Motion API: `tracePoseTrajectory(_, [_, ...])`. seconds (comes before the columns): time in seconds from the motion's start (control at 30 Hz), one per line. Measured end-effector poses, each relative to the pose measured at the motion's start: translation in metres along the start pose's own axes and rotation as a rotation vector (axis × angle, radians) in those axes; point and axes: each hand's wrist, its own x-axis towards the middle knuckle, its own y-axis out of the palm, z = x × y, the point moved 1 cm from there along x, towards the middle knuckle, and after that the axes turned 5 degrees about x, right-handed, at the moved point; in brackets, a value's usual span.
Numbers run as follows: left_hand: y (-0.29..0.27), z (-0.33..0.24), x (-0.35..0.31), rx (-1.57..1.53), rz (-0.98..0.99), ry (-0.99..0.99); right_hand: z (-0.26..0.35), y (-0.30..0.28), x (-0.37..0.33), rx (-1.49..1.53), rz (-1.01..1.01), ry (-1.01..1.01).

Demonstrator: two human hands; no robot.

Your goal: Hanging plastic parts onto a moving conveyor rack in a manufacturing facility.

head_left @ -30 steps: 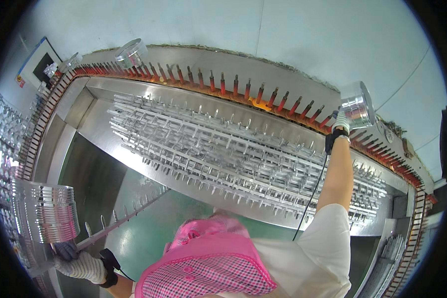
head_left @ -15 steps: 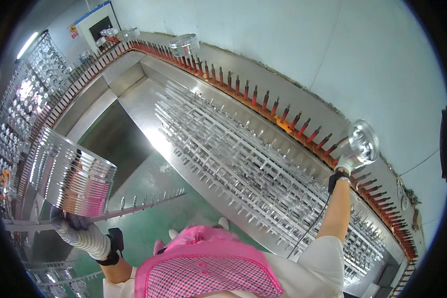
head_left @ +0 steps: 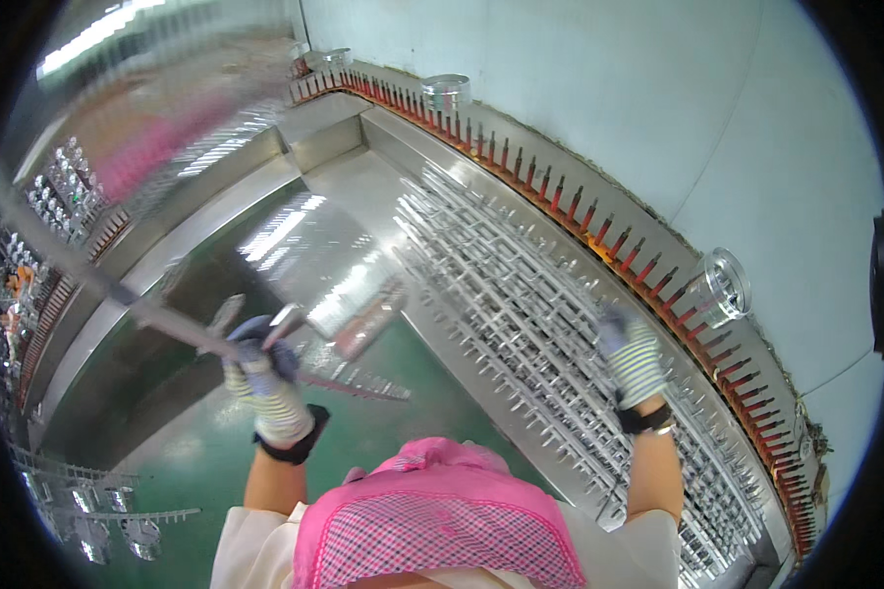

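Note:
In a striped, grey-palmed glove, my left hand is closed around a long metal bar with short pegs. Shiny cylindrical metal pieces, blurred by motion, are next to the bar: one mirror-bright cylinder beyond my hand, another large shape up and to the left. My right hand, gloved alike, hovers over a heap of pegged metal bars; its fingers are smeared, and no held thing is visible. To its right, a shiny round metal cup sits on a peg of the curved line.
A curved line of upright red-and-black pegs runs along the wall, with another metal cup farther back. The steel trough holds the heaped bars. Racks of shiny parts stand low at left, above green floor.
My right hand has let go of the metal cup, now on a peg, and come back left over the bars. My left hand has swung the pegged bar rightward and up.

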Motion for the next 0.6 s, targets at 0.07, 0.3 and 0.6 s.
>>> tracePoseTrajectory(0.07, [-0.002, 0.013, 0.004, -0.032, 0.069, -0.063, 0.094, 0.057, -0.033, -0.027, 0.534, -0.324])
tracePoseTrajectory(0.3, [-0.054, 0.011, 0.006, -0.117, 0.354, -0.273, 0.236, 0.229, -0.091, 0.624, 0.905, 0.08])
tracePoseTrajectory(0.6, [-0.158, 0.059, 0.043, 0.408, 1.009, -0.517, 0.226, 0.343, -0.103, 1.403, 0.847, 0.933])
